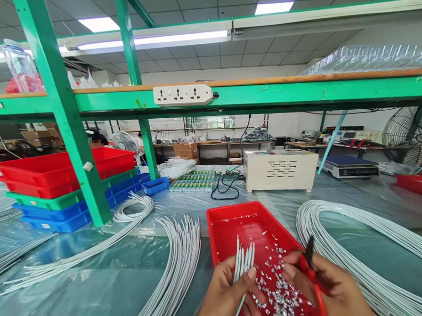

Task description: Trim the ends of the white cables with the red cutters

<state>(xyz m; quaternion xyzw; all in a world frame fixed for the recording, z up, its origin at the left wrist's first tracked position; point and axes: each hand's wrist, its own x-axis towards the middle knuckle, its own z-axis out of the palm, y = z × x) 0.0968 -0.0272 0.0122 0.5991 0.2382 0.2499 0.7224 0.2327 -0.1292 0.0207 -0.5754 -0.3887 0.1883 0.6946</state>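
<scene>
My left hand [232, 289] is closed around a small bunch of white cables [243, 265], their ends pointing up and fanned a little. In my right hand [327, 284] is a pair of scissors [319, 289] with red handles, its dark blades pointing upward. Both hands are above a red tray [231, 218], with the scissors to the right of the cables and apart from them. Many small silvery scraps [282, 300] lie scattered in the tray, thickest near its front. The lower part of the cables is hidden by my left hand.
Bundles of white cable lie left [181, 263] and right [327, 218] of the tray. Behind it stands a cream metal box [280, 171], with a weighing scale [349, 166] to its right. Stacked trays [66, 172] and a green post [67, 123] are at the left.
</scene>
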